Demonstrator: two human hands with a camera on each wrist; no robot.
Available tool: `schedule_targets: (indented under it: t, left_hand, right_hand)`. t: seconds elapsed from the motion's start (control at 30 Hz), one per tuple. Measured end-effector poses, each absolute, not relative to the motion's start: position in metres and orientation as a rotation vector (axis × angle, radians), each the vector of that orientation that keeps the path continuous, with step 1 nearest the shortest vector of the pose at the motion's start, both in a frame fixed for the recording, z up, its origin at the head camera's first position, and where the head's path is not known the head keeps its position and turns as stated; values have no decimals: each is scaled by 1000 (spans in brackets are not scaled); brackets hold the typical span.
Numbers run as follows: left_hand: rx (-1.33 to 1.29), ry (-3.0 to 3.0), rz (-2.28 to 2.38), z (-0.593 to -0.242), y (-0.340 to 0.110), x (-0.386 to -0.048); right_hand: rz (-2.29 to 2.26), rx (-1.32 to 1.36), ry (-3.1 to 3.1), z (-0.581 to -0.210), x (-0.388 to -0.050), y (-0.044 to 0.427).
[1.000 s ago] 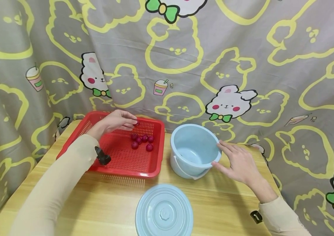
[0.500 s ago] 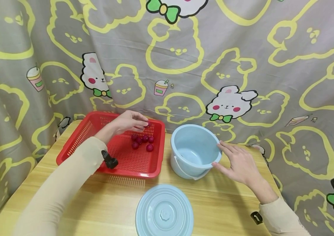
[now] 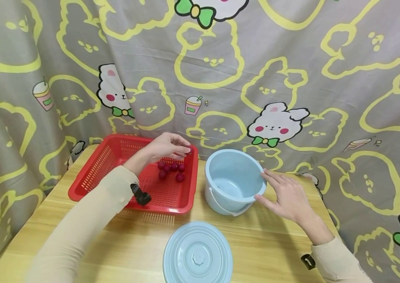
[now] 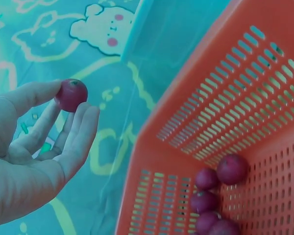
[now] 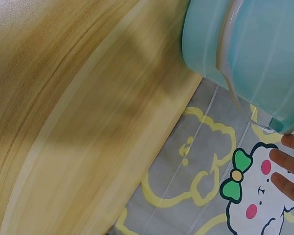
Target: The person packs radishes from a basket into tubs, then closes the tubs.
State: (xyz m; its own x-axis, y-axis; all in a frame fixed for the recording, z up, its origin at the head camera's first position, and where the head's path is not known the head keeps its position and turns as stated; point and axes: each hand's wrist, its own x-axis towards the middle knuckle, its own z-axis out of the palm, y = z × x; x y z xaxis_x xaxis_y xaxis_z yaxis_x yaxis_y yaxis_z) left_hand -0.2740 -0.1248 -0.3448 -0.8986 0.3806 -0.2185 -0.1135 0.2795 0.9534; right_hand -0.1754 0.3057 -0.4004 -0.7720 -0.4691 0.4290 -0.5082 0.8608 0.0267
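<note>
My left hand [image 3: 171, 146] is over the far right side of the red plastic basket [image 3: 171, 209]. In the left wrist view, its thumb and fingertips pinch a small round dark-red fruit [image 4: 72, 95]. Several similar fruits [image 3: 180, 177] lie in the basket's right part, grouped loosely on its perforated bottom. A light blue bucket [image 3: 221, 202] stands upright to the right of the basket. Against the bucket's right rim rest the thumb and fingertips of my right hand [image 3: 286, 195], spread apart and fairly straight. Only the fingertips [image 5: 284, 159] of that hand show in the right wrist view.
A round light blue lid [image 3: 198, 257] with a knob lies on the wooden table [image 3: 133, 243] in front of the basket and bucket. The bucket's thin handle [image 3: 222, 209] hangs down its front. A patterned curtain [image 3: 217, 98] stands close behind the table.
My left hand has moved right across the basket, carrying the fruit toward the bucket. The right hand, bucket and lid have stayed in place.
</note>
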Motion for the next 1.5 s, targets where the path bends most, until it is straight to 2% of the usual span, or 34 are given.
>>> schedule_targets:
  t: [0.8,1.5]
  left_hand:
    - [409,2124,1606,-328,-60,-253]
    - [512,2175,1472,-343,-13,-255]
  right_hand:
    - [131,729,-2610,-399,-174,305]
    - [116,731,-2616,-400,-174,306]
